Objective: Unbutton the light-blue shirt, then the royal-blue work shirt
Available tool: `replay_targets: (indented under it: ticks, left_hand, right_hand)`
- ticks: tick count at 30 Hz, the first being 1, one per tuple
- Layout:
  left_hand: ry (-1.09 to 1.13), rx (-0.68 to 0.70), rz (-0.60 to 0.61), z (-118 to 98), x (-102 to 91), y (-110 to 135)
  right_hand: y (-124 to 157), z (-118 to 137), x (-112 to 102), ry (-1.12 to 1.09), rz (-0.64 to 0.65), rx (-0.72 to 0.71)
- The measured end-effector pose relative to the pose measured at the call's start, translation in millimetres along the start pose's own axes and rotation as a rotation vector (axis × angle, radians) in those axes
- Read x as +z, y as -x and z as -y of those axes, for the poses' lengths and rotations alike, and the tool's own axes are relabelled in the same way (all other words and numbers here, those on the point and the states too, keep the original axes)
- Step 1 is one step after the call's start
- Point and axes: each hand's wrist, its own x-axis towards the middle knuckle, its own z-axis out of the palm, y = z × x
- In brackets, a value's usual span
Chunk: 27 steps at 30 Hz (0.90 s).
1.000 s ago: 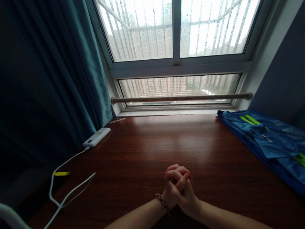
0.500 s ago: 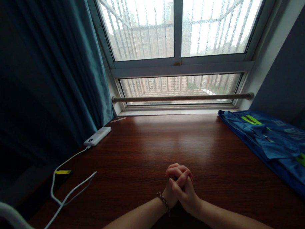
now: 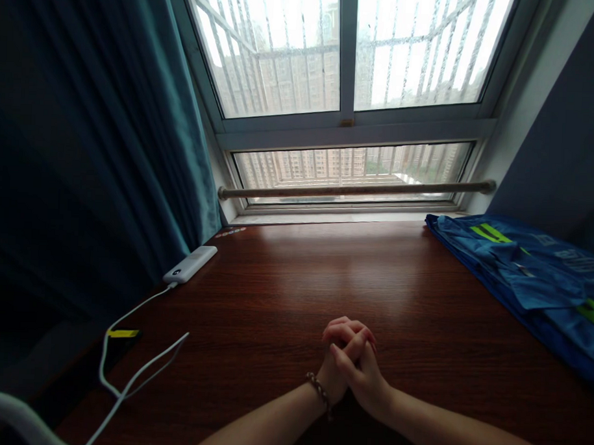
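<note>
- At the near middle of the brown tabletop (image 3: 275,293), the left hand (image 3: 331,378) and the right hand (image 3: 372,384) are clasped together, fingers (image 3: 342,330) interlaced and folded over one another.
- The palms are hidden, so I cannot tell what, if anything, is between them; nor can I tell whether the hands rest on the wood or just above it.
- Around the left wrist sits a dark bracelet (image 3: 319,389); both bare forearms slope in from the bottom edge.
- To the left, well apart from the hands, a white cable (image 3: 143,369) makes a loop and runs up to a flat white device (image 3: 193,264) lying near the curtain.
- Beside that cable, a yellow strip (image 3: 123,334) lies on something dark; a thick pale tube (image 3: 12,407) crosses the lower left corner.
- To the right lies a folded blue garment (image 3: 529,276) with lime patches and pale lettering.
- Beyond the far edge, a rail (image 3: 356,191) spans the window (image 3: 348,62), with bars and hazy tall buildings (image 3: 323,164) outside.
- At far left hangs a blue curtain (image 3: 149,113) in folds.
</note>
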Motion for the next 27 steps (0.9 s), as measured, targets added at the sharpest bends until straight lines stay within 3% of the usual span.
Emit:
replay_targets:
  ticks: [15,27]
  left_hand:
    - [-0.046,0.007,-0.003,6.5,-0.2,-1.8]
    - [-0.025,-0.023,0.009,-0.8,-0.6,-1.0]
  right_hand:
    - [-1.0,1.4,-0.1,0.002,-0.013,-0.003]
    - [-1.3,0.4,0.1,-0.008,-0.013,0.001]
